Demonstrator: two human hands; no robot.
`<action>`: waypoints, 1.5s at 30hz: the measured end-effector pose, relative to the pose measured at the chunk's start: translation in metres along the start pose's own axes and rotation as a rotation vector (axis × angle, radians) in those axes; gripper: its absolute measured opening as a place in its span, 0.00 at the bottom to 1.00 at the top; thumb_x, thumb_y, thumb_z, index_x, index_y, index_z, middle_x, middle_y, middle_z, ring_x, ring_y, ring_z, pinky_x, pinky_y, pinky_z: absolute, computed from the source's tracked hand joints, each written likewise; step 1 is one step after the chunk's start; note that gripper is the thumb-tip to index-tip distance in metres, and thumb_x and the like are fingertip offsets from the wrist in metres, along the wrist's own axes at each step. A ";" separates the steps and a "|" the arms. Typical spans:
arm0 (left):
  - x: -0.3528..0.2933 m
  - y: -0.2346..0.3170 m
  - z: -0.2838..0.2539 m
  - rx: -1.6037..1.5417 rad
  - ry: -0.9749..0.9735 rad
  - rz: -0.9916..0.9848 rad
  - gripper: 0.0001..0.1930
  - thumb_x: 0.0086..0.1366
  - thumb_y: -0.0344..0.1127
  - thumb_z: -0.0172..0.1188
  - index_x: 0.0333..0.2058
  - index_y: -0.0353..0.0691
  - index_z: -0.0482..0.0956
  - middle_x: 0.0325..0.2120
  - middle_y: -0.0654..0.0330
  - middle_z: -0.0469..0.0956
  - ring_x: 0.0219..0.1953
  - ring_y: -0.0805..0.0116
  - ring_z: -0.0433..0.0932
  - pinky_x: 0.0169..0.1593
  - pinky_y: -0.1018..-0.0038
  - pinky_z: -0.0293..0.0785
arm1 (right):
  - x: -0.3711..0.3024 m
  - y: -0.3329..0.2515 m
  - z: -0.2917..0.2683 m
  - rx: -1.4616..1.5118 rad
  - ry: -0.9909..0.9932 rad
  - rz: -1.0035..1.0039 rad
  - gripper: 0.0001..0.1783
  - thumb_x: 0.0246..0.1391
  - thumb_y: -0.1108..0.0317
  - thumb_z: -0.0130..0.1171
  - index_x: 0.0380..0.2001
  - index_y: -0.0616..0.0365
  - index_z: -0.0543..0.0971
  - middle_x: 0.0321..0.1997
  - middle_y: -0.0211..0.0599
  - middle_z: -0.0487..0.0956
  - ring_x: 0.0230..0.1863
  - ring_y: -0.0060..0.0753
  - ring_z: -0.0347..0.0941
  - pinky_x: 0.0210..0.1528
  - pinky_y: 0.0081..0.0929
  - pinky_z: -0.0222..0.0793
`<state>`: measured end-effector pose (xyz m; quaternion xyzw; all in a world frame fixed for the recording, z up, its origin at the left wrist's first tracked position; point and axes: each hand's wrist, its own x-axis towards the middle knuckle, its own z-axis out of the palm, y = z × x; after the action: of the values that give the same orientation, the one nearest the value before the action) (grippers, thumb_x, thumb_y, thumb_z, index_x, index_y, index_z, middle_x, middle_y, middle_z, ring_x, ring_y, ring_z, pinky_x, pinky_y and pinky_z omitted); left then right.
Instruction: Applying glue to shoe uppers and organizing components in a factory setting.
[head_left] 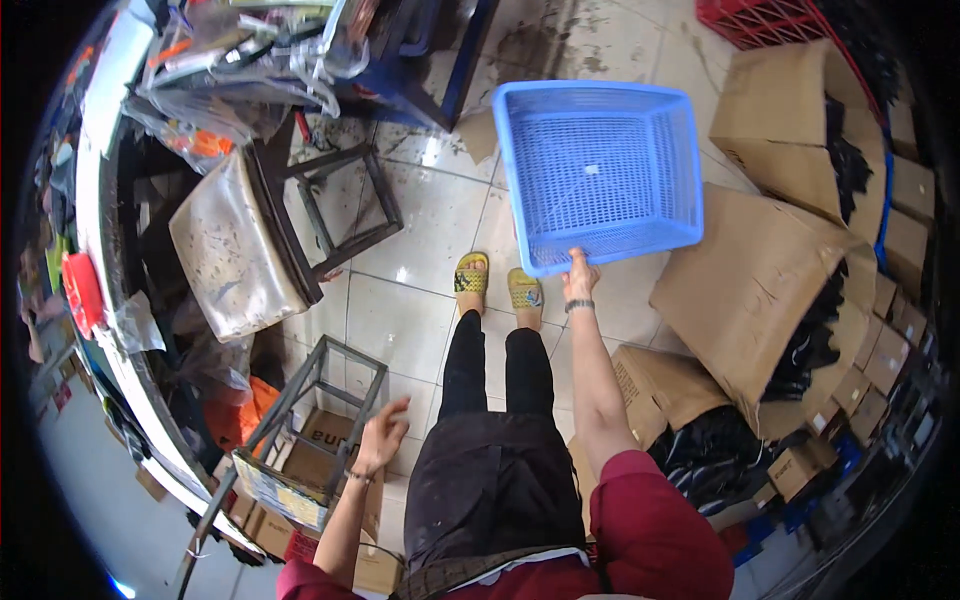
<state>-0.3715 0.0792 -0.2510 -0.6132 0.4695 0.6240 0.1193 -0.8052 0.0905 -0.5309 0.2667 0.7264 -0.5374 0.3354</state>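
Observation:
A blue plastic basket (603,262) with slotted walls and bottom hangs out in front of me, tipped so that its inside faces me; a small pale speck shows on its bottom. My right hand (580,274) grips the near rim with the arm stretched forward. Lower left, my left hand (381,437) is held in the air with nothing in it, its fingers apart. Nearest to that hand is a metal-framed stool (372,365) with a worn seat.
Left of me stands a stained padded stool (235,250) beside a cluttered workbench (95,200). Open cardboard boxes (745,270) with black plastic line the right side. At the upper right is a red crate (765,20). White floor tiles (395,325) lie around my yellow slippers (471,275).

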 end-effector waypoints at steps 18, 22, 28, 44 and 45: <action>-0.126 -0.207 0.084 -0.873 0.171 -0.749 0.23 0.71 0.33 0.53 0.63 0.39 0.67 0.48 0.51 0.80 0.40 0.66 0.83 0.40 0.71 0.81 | 0.130 0.132 0.047 -0.026 0.142 0.240 0.26 0.54 0.59 0.61 0.57 0.50 0.73 0.55 0.39 0.79 0.49 0.52 0.76 0.52 0.55 0.73; -0.093 -0.250 0.127 -0.743 0.092 -0.565 0.23 0.74 0.41 0.54 0.62 0.35 0.70 0.48 0.57 0.80 0.44 0.71 0.81 0.44 0.72 0.81 | 0.266 0.078 0.000 0.107 -0.313 0.356 0.21 0.50 0.67 0.63 0.49 0.60 0.77 0.49 0.46 0.82 0.51 0.49 0.77 0.53 0.52 0.75; -0.174 -0.278 0.231 -1.113 0.367 -0.581 0.21 0.74 0.34 0.48 0.63 0.40 0.67 0.47 0.57 0.79 0.39 0.70 0.82 0.37 0.74 0.81 | 0.129 0.041 -0.016 -0.290 -0.444 0.275 0.31 0.49 0.60 0.60 0.57 0.59 0.74 0.59 0.40 0.76 0.59 0.48 0.72 0.58 0.54 0.74; -0.296 -0.302 0.669 -2.069 0.795 -0.535 0.23 0.66 0.29 0.52 0.60 0.48 0.71 0.42 0.55 0.82 0.31 0.59 0.84 0.30 0.60 0.84 | -0.131 -0.019 -0.039 -1.545 -0.278 -0.124 0.30 0.40 0.54 0.60 0.51 0.45 0.72 0.47 0.49 0.73 0.50 0.55 0.68 0.43 0.59 0.69; -0.310 -0.313 0.683 -2.094 0.782 -0.537 0.23 0.66 0.29 0.51 0.60 0.47 0.71 0.42 0.55 0.82 0.30 0.59 0.83 0.30 0.60 0.84 | -0.149 -0.010 -0.042 -1.592 -0.338 -0.170 0.29 0.42 0.54 0.59 0.51 0.46 0.72 0.46 0.50 0.73 0.48 0.56 0.68 0.43 0.59 0.69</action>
<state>-0.5224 0.8781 -0.2483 -0.6439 -0.4203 0.4295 -0.4735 -0.7265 0.1241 -0.4015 -0.1920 0.8479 0.0830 0.4872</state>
